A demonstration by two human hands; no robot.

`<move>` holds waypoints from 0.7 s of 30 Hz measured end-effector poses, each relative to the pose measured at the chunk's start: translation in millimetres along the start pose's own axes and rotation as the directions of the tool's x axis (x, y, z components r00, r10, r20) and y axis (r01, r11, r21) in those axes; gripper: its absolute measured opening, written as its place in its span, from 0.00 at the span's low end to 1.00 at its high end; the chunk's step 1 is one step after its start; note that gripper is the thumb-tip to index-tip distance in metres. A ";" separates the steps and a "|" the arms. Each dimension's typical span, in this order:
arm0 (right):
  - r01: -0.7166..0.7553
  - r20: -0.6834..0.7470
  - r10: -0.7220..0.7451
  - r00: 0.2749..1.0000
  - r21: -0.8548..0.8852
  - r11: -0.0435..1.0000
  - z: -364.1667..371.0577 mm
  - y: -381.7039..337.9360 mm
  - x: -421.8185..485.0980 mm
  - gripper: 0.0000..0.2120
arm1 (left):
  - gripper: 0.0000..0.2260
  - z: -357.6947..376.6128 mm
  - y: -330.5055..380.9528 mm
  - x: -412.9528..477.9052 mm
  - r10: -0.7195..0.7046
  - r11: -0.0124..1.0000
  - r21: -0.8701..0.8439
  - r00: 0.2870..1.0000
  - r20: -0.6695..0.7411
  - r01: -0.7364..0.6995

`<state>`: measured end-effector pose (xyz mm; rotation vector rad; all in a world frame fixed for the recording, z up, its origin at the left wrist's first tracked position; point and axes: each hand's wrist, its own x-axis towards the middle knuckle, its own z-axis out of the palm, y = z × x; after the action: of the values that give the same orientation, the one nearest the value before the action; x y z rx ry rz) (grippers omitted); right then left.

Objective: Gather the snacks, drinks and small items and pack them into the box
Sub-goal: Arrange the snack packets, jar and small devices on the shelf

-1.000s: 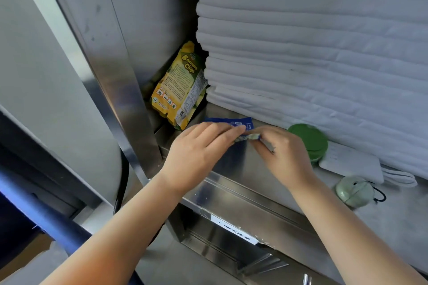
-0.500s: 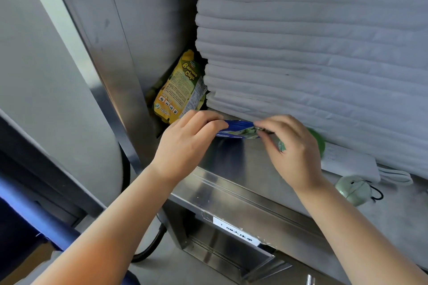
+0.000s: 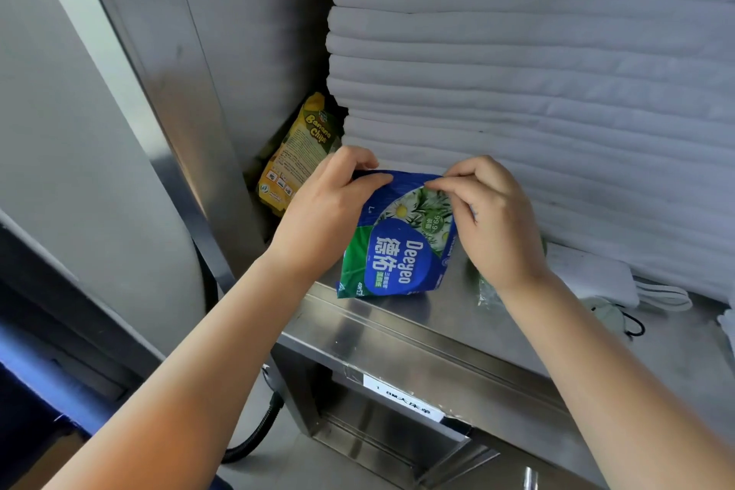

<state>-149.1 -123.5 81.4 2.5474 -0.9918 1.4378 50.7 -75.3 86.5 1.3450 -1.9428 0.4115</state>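
The blue-and-green wipes pack [image 3: 397, 251] is held by its top edge alone. One corner is pinched between the thumb and curled fingers of the left hand [image 3: 330, 207], the other by the right hand [image 3: 493, 219]. The rest of the pack hangs below the grip, with its lower edge at or just above the steel shelf [image 3: 397, 326] (contact cannot be judged from this angle). The box is not in view.

Only a thin, slick strip of film is caught in the two pinches, so a quick lift could let it slide free. The pack would then likely be dropped past the shelf's front edge, which lies below the grip on the near side.

Directly behind the grip stands the stack of folded white linen [image 3: 537, 91], and a layer could be dragged out by the knuckles. Left of the grip and further back, the banana chips bag [image 3: 298, 159] leans between the stack and the steel wall, where it could be toppled by a careless elbow. Beneath the right wrist a green item [image 3: 487, 290] is mostly hidden. It and the pale round item [image 3: 606, 314] further right could be swept along by the forearm.
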 end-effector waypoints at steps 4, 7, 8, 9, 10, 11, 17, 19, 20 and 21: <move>-0.060 0.036 0.060 0.998 -0.025 0.998 11.8 7.2 -5.2 0.11 | 0.12 18.1 -5.7 -1.4 -0.021 1.000 -0.005 0.998 0.058 0.021; -0.110 0.068 0.114 0.991 -0.056 0.992 20.8 13.2 -8.6 0.10 | 0.16 31.9 -8.3 -1.4 -0.031 0.999 -0.024 0.991 0.130 0.034; -0.121 0.091 0.128 0.988 -0.082 0.989 24.1 14.8 -10.1 0.10 | 0.17 35.7 -8.5 -1.7 -0.045 0.999 -0.022 0.988 0.150 0.049; -0.124 0.113 0.138 0.984 -0.122 0.985 27.5 16.1 -12.4 0.11 | 0.16 39.1 -8.6 -2.8 -0.061 0.998 -0.020 0.984 0.169 0.065; -0.120 0.130 0.142 0.981 -0.163 0.979 30.6 16.7 -15.8 0.11 | 0.16 42.4 -9.3 -4.8 -0.071 0.997 -0.021 0.980 0.186 0.076; -0.113 0.143 0.141 0.980 -0.191 0.975 33.3 16.0 -20.6 0.11 | 0.15 45.9 -10.7 -7.3 -0.076 0.996 -0.025 0.977 0.200 0.083; -0.014 0.404 0.079 0.911 -0.162 0.987 50.0 -6.6 -68.7 0.14 | 0.10 68.8 -21.6 -22.5 -0.167 0.984 -0.012 0.950 0.265 0.176; -0.077 0.513 0.149 0.845 -0.158 0.984 55.4 -6.5 -76.9 0.16 | 0.09 79.1 -26.2 -28.3 -0.210 0.977 0.034 0.917 0.339 0.211; -0.121 0.548 0.182 0.816 -0.146 0.982 56.9 -4.4 -78.6 0.16 | 0.10 84.3 -28.5 -31.5 -0.229 0.973 0.058 0.891 0.393 0.224; -0.166 0.567 0.207 0.797 -0.124 0.978 57.5 -2.2 -79.3 0.17 | 0.11 88.5 -30.3 -35.0 -0.239 0.969 0.058 0.862 0.447 0.238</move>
<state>-133.4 -101.4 -12.7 2.9670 -1.3638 0.6100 51.0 -118.9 -3.4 1.7787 -2.0962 -0.0323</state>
